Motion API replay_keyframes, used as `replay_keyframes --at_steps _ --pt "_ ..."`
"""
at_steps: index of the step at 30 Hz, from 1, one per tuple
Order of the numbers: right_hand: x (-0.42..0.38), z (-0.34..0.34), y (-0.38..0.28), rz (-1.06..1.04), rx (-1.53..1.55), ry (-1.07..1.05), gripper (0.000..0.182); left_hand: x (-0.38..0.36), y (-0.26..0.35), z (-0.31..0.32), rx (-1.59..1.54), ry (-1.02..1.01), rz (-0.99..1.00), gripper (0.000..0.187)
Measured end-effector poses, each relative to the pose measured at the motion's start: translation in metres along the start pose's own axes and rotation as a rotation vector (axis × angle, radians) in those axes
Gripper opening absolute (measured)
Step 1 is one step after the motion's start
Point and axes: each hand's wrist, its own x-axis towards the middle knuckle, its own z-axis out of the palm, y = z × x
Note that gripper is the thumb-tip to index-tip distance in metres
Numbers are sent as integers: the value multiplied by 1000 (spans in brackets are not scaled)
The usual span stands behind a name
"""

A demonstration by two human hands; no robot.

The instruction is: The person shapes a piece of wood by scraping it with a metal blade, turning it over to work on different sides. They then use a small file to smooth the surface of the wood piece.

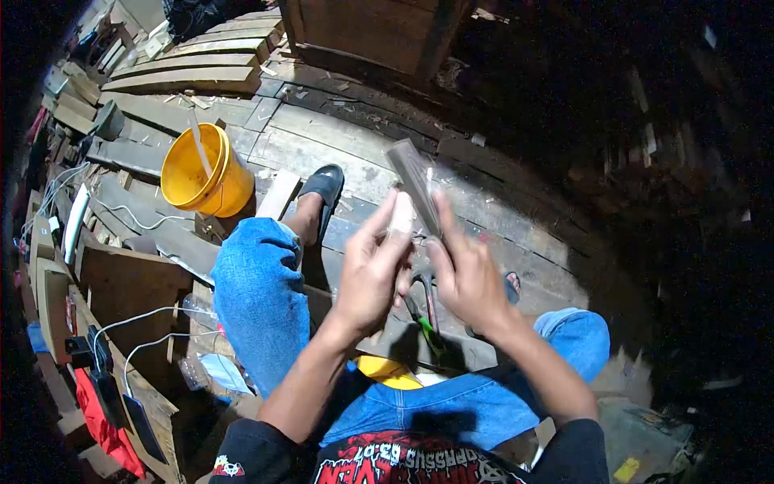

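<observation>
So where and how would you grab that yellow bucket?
Probably by its rim, coming from above on the side nearest the person: the yellow bucket has an open, exposed lip there, while the pale strip sticks out over the far side.

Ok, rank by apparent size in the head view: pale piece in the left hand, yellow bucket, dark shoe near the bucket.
1. Yellow bucket
2. Dark shoe
3. Pale piece, partly covered by the left hand

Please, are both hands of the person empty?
No, the left hand holds a small pale piece and the right hand a long dark piece.
</observation>
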Motion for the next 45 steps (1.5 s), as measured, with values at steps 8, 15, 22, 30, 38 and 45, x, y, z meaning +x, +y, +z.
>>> replay_keyframes --at_steps 8,15,22,30,38,45 --pt "-9 -4 -1 -26 -108 -47 73 4 -21 -1 87 38 106 62" --pt "0 -6 5 53 -44 -71 71 7 -25 8 -47 -32 -15 61" --pt "9 -8 16 76 -90 -16 72 3 -29 18 -54 -33 -2 60" --pt "9 -13 14 70 -110 -24 72 1 -26 10 -142 -103 -20 62" --pt "2 -15 12 69 -139 -10 72 0 -25 9 -129 -141 -50 57" --pt "3 -16 11 119 -140 -46 69 0 -23 14 -148 -146 -44 60"
